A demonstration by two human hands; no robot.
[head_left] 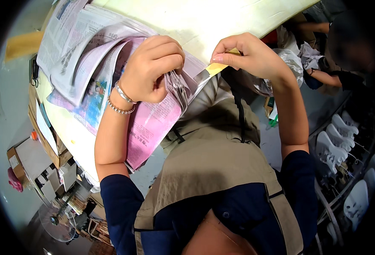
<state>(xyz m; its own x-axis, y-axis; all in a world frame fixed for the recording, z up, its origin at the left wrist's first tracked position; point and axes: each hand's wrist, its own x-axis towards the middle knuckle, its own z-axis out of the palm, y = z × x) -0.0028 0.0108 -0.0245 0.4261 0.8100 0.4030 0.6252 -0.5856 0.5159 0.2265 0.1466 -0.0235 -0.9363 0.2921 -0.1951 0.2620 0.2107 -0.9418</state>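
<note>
My left hand (153,63), with bracelets at its wrist, is closed on the folded edge of a thick bunch of newspaper sheets (153,121). The sheets bend up around it, some pink, some white, and a few are blurred by motion. To the right, my right hand (249,57) pinches a flat yellow strip with a grey, blade-like end (216,69) between thumb and fingers. Its grey end points down-left at the edge of the papers; whether it touches them I cannot tell.
The newspapers lie on a pale table (187,21). At the right, another person's arm (325,77) is near white crumpled bags (288,59). White chair-like plastic pieces (329,148) stand in a row at far right. A fan (56,221) and boxes are at lower left.
</note>
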